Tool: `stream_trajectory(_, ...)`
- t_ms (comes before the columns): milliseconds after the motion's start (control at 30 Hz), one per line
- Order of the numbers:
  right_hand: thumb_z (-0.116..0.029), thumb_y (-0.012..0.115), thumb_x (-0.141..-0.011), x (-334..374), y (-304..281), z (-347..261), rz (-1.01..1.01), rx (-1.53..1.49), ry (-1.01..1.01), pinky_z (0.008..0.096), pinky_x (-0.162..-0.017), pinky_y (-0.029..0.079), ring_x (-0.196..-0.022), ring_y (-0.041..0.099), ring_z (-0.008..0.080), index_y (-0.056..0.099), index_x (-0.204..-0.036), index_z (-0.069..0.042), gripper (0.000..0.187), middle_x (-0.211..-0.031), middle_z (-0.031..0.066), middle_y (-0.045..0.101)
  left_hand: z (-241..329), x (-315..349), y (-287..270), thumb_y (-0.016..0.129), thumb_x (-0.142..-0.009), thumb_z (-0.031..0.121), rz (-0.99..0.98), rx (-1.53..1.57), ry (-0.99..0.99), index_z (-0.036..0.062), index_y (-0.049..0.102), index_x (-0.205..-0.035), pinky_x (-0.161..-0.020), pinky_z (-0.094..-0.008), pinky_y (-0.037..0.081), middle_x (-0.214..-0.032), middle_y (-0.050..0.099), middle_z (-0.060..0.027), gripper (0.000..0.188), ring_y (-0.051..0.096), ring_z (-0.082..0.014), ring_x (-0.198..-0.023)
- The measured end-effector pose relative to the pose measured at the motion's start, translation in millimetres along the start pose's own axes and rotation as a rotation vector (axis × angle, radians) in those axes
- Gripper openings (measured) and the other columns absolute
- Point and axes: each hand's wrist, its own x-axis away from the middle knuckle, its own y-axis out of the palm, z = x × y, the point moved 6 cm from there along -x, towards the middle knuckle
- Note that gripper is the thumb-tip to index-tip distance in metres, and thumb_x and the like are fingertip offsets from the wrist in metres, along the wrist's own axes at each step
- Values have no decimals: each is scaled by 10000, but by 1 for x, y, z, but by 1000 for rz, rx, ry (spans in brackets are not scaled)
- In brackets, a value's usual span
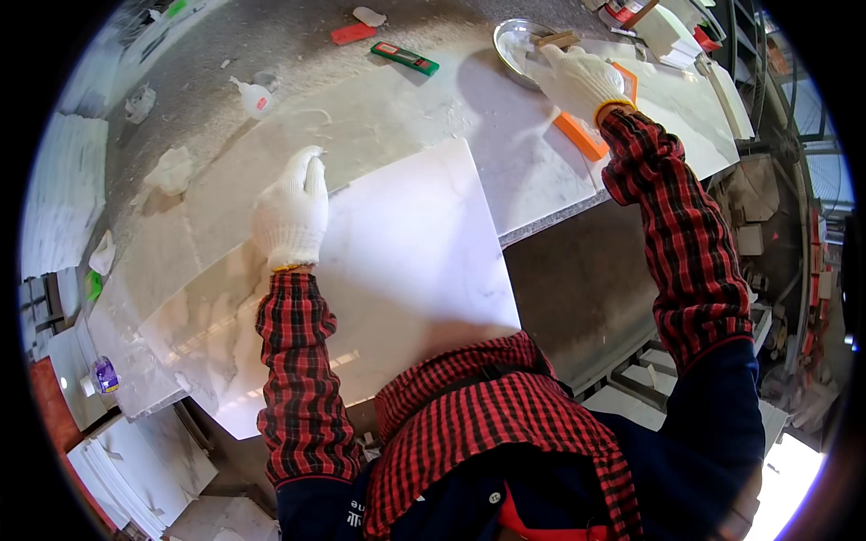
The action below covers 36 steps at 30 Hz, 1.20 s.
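A dusty grey tabletop (302, 50) spans the upper middle of the frame. Stacked white sheets (63, 194) fill the left edge, and 1 stack of pale panels (135, 469) leans at lower left. Dark metal racking (801, 207) curves along the right rim, near pale blue brightness; white light (789, 487) glares at lower right.

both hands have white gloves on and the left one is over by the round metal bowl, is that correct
Not quite: the right hand is by the round metal bowl, as the head view shows, not the left hand. Both do wear white gloves.
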Motion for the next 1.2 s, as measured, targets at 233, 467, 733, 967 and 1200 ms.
stream_trajectory(233,-196,671,-869,120,-175,-102,-3,-362,-304,427,-705,552,-812,692,306,725,-1025,-127,179,-777,102,643,-7,6,3,547,-1006,411,80,8,56,295,733,-1177,-777,-484,561,-942,749,-145,278,713,-384,-904)
stream_trajectory(467,-268,762,-696,207,-300,-172,-90,-817,-925,310,-485,444,-543,581,175,664,-741,-187,134,-680,-15,585,-30,10,-6,542,-1007,402,124,-46,50,287,736,-1177,-776,-498,556,-941,745,-155,282,707,-398,-905)
stream_trajectory(733,-259,742,-721,235,-305,-150,-14,-720,-858,301,-487,436,-547,572,162,669,-770,-178,120,-683,-18,581,-7,-2,7,511,-1008,449,16,-6,38,304,722,-1240,-850,-422,544,-1013,761,-73,346,712,-325,-977)
stream_trajectory(967,-251,724,-742,228,-292,-152,-16,-755,-907,293,-488,430,-551,563,151,672,-796,-169,111,-686,-21,578,-21,7,1,506,-1010,438,2,-7,-43,291,720,-1252,-879,-423,535,-1059,757,-83,355,704,-329,-1021)
stream_trajectory(1200,-243,707,-764,237,-292,-145,-31,-717,-871,285,-490,423,-555,555,139,676,-822,-161,105,-689,-23,576,-2,2,3,508,-1011,427,8,44,37,255,726,-1244,-887,-415,534,-1077,754,-91,363,704,-324,-1033)
